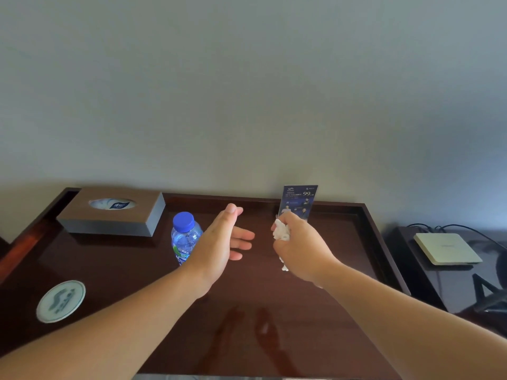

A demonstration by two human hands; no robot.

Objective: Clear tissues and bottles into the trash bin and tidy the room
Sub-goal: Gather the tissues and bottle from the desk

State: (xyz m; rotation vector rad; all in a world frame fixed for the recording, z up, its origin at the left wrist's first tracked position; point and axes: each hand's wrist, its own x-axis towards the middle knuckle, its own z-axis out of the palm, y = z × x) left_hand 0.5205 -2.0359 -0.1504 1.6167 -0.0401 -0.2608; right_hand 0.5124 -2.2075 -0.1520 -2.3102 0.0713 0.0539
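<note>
Now: mid-clearing risk check

Head view: right hand [299,248] clamped on crumpled tissue [282,231] over the surface [274,325] middle. Left hand [225,237] flat, fingers apart, just beside upright bottle [184,237] toward the back edge. Risk: a hasty sweep topples the bottle; the dangling tissue shred drops.

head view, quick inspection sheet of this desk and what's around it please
surface: dark glossy wooden desk with a raised rim.
job's things: blue-capped water bottle upright; crumpled tissue in the right hand; trash bin not seen.
clutter: tissue box back left, round coaster front left, blue leaflet standing at the back edge.
grippers: left hand open, just right of the bottle; right hand grips the tissue.
cables: dark cables behind a flat white box on the side stand.
surroundings: plain grey wall.
</note>
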